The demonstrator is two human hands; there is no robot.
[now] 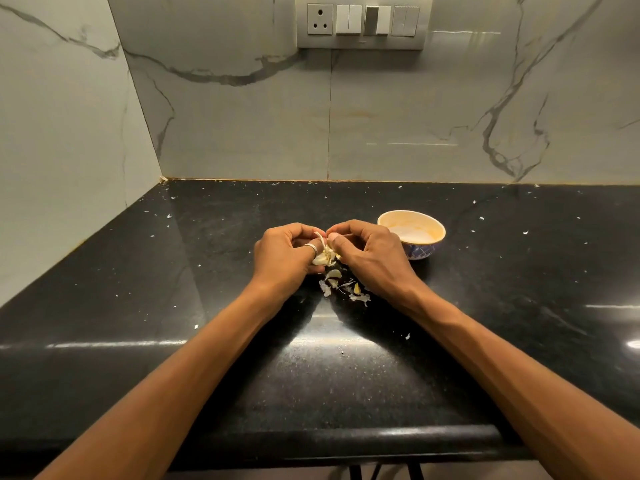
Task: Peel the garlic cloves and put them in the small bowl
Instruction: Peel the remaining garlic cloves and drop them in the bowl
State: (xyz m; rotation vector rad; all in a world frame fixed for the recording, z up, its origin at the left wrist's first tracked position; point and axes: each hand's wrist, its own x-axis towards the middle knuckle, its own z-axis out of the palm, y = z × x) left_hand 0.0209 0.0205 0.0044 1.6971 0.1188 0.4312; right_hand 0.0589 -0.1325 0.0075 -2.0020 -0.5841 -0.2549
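Observation:
My left hand (282,256), with a ring on one finger, grips a pale cluster of garlic (322,257) above the black counter. My right hand (367,252) meets it from the right and pinches the garlic's papery skin between thumb and fingers. Most of the garlic is hidden between the two hands. The small bowl (415,233), cream inside and blue-patterned outside, stands just right of my right hand; I see no cloves in the part of it that shows. Loose skins and small garlic pieces (341,287) lie on the counter right under my hands.
The black stone counter (207,271) carries scattered white skin flecks. Marble walls close it off at the back and left, forming a corner. A switch panel with a socket (362,22) is high on the back wall. The counter's front edge (311,436) runs below my forearms.

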